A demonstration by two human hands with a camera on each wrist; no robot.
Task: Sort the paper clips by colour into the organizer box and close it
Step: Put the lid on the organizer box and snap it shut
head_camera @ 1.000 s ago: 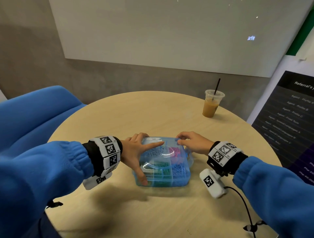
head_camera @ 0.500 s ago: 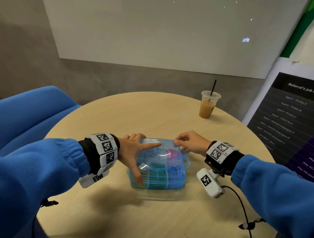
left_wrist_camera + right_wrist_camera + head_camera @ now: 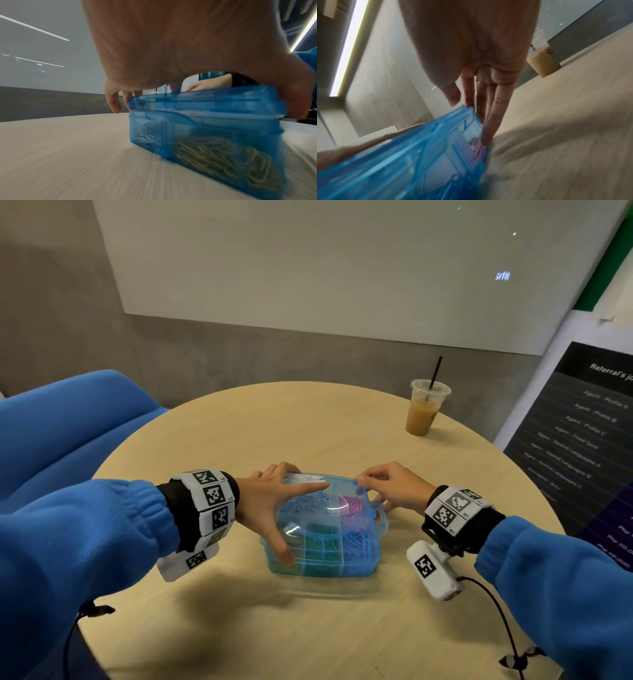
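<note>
Both hands sit on the blue organizer box (image 3: 323, 534), which rests near the middle of the round surface (image 3: 239, 433) with its long axis running left to right across the person's front. The left hand (image 3: 270, 501) spans the left end of the lid (image 3: 329, 508): its forefinger lies straight along the far edge, its thumb reaches down the near-left corner, and the other fingers hook over the far side. So this grip is spread flat and pressing, not wrapped round anything. The right hand (image 3: 394, 487) is at the far right corner, fingertips (image 3: 485, 139) pointing down against the end wall beside the pink clips (image 3: 351, 503); its thumb sits on the lid edge, so I read this grip as a light pinch on that corner, though the blur leaves some doubt.

Through the clear lid the paper clips (image 3: 322, 537) show sorted by colour, with pale blue, pink, green and yellow (image 3: 221, 158) in separate compartments. The left wrist view shows a thin seam between lid and base (image 3: 205, 129), so the lid seems down but perhaps not snapped.

The relation that matters: the seam lies straight beneath both grips, the left hand nearer the left end, the right hand nearer the side handle (image 3: 382, 517). A downward press probably finishes it.

A lidded iced drink (image 3: 426, 409) stands well apart at the far right.
</note>
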